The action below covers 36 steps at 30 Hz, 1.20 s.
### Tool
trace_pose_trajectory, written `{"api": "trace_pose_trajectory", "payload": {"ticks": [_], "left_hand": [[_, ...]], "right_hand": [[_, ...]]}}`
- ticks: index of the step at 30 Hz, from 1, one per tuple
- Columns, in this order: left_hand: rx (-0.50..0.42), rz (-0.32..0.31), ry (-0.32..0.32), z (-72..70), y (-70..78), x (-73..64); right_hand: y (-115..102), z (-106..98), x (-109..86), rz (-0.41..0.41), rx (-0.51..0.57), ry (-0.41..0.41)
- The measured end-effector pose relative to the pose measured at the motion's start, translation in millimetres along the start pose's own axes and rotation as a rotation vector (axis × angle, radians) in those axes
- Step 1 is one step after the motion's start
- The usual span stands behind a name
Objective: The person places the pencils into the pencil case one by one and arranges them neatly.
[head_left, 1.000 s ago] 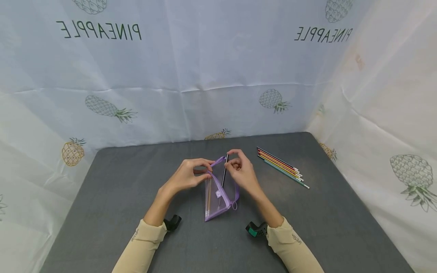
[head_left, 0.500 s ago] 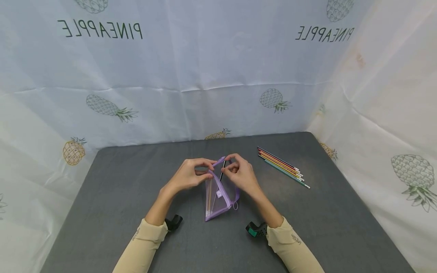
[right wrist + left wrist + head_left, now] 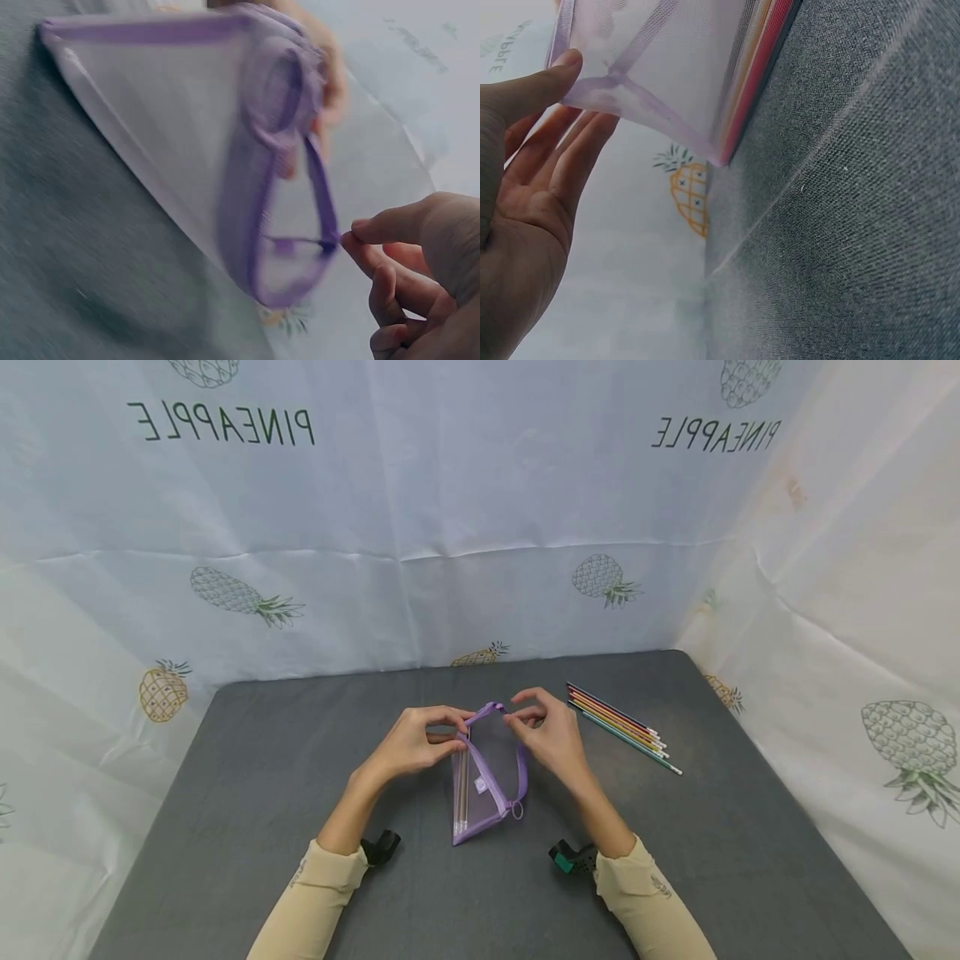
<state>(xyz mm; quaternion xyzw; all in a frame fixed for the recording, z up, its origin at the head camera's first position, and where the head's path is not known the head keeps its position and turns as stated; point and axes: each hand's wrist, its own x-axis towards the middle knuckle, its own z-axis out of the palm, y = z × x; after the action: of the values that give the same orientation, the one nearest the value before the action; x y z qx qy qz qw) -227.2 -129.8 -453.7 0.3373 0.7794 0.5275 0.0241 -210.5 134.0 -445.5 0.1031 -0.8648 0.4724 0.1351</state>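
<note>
A see-through mesh pencil pouch (image 3: 491,810) with purple edging stands tilted mid-table, its zip side spread apart. Several pencils (image 3: 462,793) lie inside along its left edge; the left wrist view shows orange, red and dark ones (image 3: 759,71) through the mesh. My left hand (image 3: 412,743) pinches the pouch's upper left rim between thumb and fingers. Just right of the opening, my right hand (image 3: 551,731) has its thumb and index finger apart, holding no pencil. In the right wrist view the fingertips of the right hand (image 3: 420,277) are close beside the purple edge; whether they touch it I cannot tell.
A row of several coloured pencils (image 3: 622,727) lies on the grey table (image 3: 262,827), right of my right hand. White cloth (image 3: 480,510) with pineapple prints hangs behind and at the sides. Black wrist devices (image 3: 381,849) sit under both forearms.
The dark pencil has dropped down into the pouch and left my right hand's fingers. That hand has then drawn back to the right and spread its fingers. My left hand keeps its place.
</note>
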Motion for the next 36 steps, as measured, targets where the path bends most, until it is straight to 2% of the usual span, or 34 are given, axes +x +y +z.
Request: {"api": "trace_pose_trajectory", "payload": {"ticks": [8, 13, 17, 20, 23, 27, 36], "left_hand": [[-0.010, 0.012, -0.004, -0.1, -1.9, -1.0], [-0.020, 0.023, -0.009, 0.6, -2.2, -1.1], [-0.013, 0.023, -0.009, 0.2, -2.5, -1.7], [-0.008, 0.019, -0.007, -0.5, -2.7, -3.0], [-0.003, 0.012, -0.007, -1.0, -2.8, -4.1], [0.000, 0.012, -0.009, -0.5, -3.3, -3.9], [-0.008, 0.016, -0.015, 1.2, -1.5, -1.7]], "right_hand": [[25, -42, 11.7, 0.017, 0.021, 0.094], [53, -69, 14.0, 0.074, -0.092, 0.167], [78, -83, 12.7, 0.147, -0.239, 0.150], [93, -89, 10.4, 0.201, -0.354, 0.105], [103, -90, 7.7, 0.218, -0.434, 0.050], [112, -88, 4.7, 0.204, -0.463, 0.009], [120, -85, 1.6, 0.173, -0.468, 0.015]]}}
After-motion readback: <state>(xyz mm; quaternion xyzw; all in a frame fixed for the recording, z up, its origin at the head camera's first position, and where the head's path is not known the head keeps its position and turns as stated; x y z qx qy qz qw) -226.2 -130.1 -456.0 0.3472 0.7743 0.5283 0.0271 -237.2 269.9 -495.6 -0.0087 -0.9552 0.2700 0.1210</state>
